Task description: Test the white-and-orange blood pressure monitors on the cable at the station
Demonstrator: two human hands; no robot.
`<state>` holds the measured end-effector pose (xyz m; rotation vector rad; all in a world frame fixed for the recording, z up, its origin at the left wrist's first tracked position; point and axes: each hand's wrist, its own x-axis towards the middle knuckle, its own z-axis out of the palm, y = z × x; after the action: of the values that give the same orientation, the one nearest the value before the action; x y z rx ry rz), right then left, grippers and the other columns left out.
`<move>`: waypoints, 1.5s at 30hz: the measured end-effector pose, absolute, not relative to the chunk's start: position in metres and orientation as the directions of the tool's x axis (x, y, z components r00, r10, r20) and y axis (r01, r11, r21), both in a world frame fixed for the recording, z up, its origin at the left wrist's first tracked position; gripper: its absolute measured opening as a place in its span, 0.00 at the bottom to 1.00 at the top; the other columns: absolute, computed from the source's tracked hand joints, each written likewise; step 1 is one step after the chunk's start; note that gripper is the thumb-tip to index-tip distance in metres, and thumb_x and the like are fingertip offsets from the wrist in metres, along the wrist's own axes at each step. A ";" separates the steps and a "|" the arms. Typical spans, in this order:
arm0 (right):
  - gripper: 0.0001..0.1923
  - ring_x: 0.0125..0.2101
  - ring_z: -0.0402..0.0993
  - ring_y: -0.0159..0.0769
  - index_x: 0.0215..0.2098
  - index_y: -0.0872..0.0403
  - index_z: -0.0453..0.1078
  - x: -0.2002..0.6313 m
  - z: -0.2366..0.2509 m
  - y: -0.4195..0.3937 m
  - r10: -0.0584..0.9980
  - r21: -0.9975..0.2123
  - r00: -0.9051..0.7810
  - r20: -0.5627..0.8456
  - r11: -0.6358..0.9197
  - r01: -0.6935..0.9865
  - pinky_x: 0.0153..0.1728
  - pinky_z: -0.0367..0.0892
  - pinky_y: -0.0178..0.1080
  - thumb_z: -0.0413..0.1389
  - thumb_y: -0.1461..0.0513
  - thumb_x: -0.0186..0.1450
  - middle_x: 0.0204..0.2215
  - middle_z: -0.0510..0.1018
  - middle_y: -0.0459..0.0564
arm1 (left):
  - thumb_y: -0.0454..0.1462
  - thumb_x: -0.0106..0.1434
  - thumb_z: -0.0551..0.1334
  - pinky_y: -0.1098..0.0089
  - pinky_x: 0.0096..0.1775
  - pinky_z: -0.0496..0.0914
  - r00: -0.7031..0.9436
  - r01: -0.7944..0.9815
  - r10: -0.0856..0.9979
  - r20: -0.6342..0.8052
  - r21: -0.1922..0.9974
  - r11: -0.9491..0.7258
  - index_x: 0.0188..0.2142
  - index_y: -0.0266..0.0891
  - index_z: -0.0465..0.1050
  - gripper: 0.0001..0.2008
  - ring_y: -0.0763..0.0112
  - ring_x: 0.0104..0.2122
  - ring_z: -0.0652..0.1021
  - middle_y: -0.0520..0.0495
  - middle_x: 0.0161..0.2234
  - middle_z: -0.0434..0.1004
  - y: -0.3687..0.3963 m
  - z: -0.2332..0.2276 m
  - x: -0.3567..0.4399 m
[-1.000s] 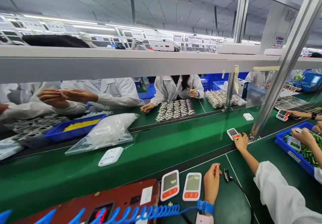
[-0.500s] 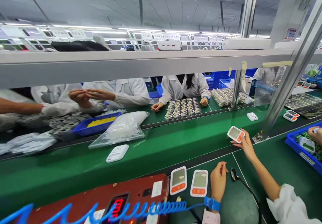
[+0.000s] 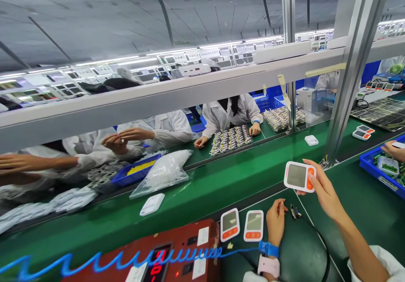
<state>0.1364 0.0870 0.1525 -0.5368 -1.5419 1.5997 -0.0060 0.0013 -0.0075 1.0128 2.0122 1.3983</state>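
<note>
My right hand (image 3: pixel 322 189) grips the edge of a white device (image 3: pixel 297 176) with a grey blank screen and orange buttons, holding it up above the bench. The thumb lies over the orange buttons. On the green mat rests my left hand (image 3: pixel 276 222), its fingers curled in loosely and nothing visible in them. A blue strap (image 3: pixel 268 248) circles that wrist. Left of this hand lie two similar devices, one nearer (image 3: pixel 253 226) and one farther left (image 3: pixel 230 224), screens up. Beside it on the right is a black cable's connector (image 3: pixel 295 212).
A red-brown box (image 3: pixel 177 239) with a lit red display stands at front left, crossed by a coiled blue cord (image 3: pixel 120 261). The green belt (image 3: pixel 209 185) carries a white casing (image 3: pixel 152 204) and a plastic bag (image 3: pixel 163 174). Metal posts (image 3: pixel 348 75) rise ahead; co-workers sit beyond.
My right hand has brought the device closer, and it looks larger and flatter to the view. My left hand has stayed on the mat. The view has tilted and shifted.
</note>
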 end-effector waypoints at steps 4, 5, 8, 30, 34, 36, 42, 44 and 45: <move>0.28 0.32 0.76 0.39 0.63 0.49 0.51 0.143 0.159 0.083 0.799 -0.957 -0.556 0.227 0.078 -0.279 0.30 0.72 0.39 0.50 0.49 0.69 0.39 0.76 0.51 | 0.47 0.65 0.49 0.69 0.32 0.67 -0.600 0.295 0.799 0.019 0.935 0.199 0.41 0.37 0.73 0.20 0.67 0.27 0.74 0.48 0.26 0.75 0.000 -0.004 -0.006; 0.28 0.31 0.76 0.39 0.63 0.49 0.51 0.144 0.160 0.083 0.800 -0.956 -0.555 0.227 0.076 -0.282 0.30 0.72 0.39 0.50 0.49 0.69 0.39 0.76 0.51 | 0.47 0.65 0.49 0.69 0.32 0.66 -0.600 0.297 0.800 0.019 0.934 0.200 0.41 0.37 0.73 0.20 0.67 0.27 0.74 0.48 0.26 0.75 0.000 -0.003 -0.005; 0.27 0.31 0.76 0.39 0.62 0.48 0.52 0.147 0.162 0.082 0.798 -0.955 -0.557 0.229 0.074 -0.287 0.29 0.72 0.38 0.51 0.50 0.69 0.39 0.76 0.51 | 0.47 0.65 0.50 0.69 0.32 0.66 -0.602 0.304 0.798 0.024 0.931 0.201 0.41 0.37 0.73 0.20 0.67 0.27 0.74 0.48 0.26 0.75 -0.001 -0.002 -0.005; 0.25 0.28 0.76 0.40 0.55 0.49 0.59 0.160 0.162 0.082 0.851 -0.957 -0.495 0.175 0.029 -0.289 0.22 0.71 0.38 0.53 0.47 0.65 0.35 0.76 0.50 | 0.57 0.62 0.50 0.68 0.32 0.69 -0.600 0.298 0.799 0.042 0.939 0.175 0.40 0.37 0.74 0.28 0.66 0.27 0.75 0.47 0.26 0.76 0.003 0.000 -0.011; 0.26 0.24 0.75 0.37 0.54 0.50 0.58 0.201 0.127 0.091 0.911 -0.978 -0.400 0.102 0.019 -0.208 0.19 0.67 0.34 0.56 0.48 0.63 0.36 0.76 0.49 | 0.62 0.59 0.51 0.68 0.32 0.69 -0.585 0.304 0.810 0.036 0.936 0.178 0.41 0.37 0.74 0.32 0.65 0.26 0.76 0.47 0.26 0.77 0.004 -0.004 -0.015; 0.29 0.25 0.75 0.38 0.54 0.51 0.58 0.230 0.104 0.100 0.961 -0.987 -0.271 0.061 0.018 -0.157 0.20 0.67 0.34 0.58 0.47 0.61 0.36 0.76 0.50 | 0.63 0.58 0.51 0.68 0.32 0.70 -0.577 0.310 0.816 0.036 0.934 0.178 0.41 0.37 0.74 0.33 0.65 0.26 0.76 0.47 0.27 0.77 0.004 -0.005 -0.017; 0.34 0.37 0.74 0.46 0.53 0.56 0.66 0.312 0.061 0.158 0.939 -0.965 0.230 0.256 0.233 0.122 0.38 0.71 0.46 0.60 0.45 0.56 0.40 0.76 0.56 | 0.63 0.58 0.50 0.68 0.31 0.70 -0.600 0.327 0.797 0.071 0.930 0.164 0.40 0.38 0.75 0.33 0.66 0.26 0.76 0.48 0.26 0.77 0.004 -0.008 -0.014; 0.31 0.38 0.73 0.49 0.54 0.56 0.68 0.328 0.061 0.179 0.880 -0.915 0.324 0.347 0.242 0.323 0.42 0.67 0.50 0.58 0.48 0.58 0.41 0.76 0.57 | 0.62 0.59 0.50 0.68 0.31 0.70 -0.608 0.323 0.791 0.072 0.932 0.163 0.40 0.38 0.75 0.32 0.66 0.25 0.76 0.48 0.25 0.76 0.004 -0.009 -0.013; 0.29 0.37 0.73 0.50 0.55 0.55 0.69 0.335 0.062 0.189 0.860 -0.874 0.342 0.380 0.213 0.436 0.42 0.66 0.51 0.57 0.49 0.60 0.40 0.76 0.58 | 0.62 0.59 0.50 0.68 0.31 0.69 -0.603 0.322 0.794 0.070 0.933 0.162 0.40 0.38 0.75 0.32 0.66 0.26 0.76 0.48 0.26 0.76 0.004 -0.009 -0.012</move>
<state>0.3346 0.1886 0.0624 -1.4099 -1.2770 0.4461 -0.0124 0.0040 -0.0094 1.0567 2.0063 1.4369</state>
